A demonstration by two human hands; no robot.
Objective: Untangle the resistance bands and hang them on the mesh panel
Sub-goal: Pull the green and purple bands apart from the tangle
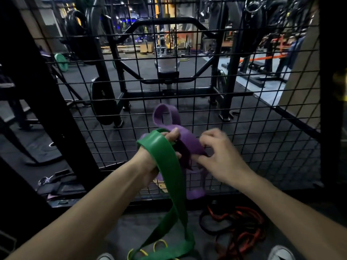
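Left hand (152,156) gripping purple resistance band (185,139) at centre, green resistance band (167,156) draped over its wrist, right hand (219,156) at 3 o'clock pinching purple band, mesh panel (244,113) behind, red bands (242,228) at 5 o'clock on floor

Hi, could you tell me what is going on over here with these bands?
A person stands at a black mesh panel sorting resistance bands. The left hand grips a purple band, with a wide green band draped over it and hanging toward the floor. The right hand pinches the purple band's folds, working them apart. Red and black bands and thin yellow ones lie tangled on the floor. No band visibly hangs on the panel.
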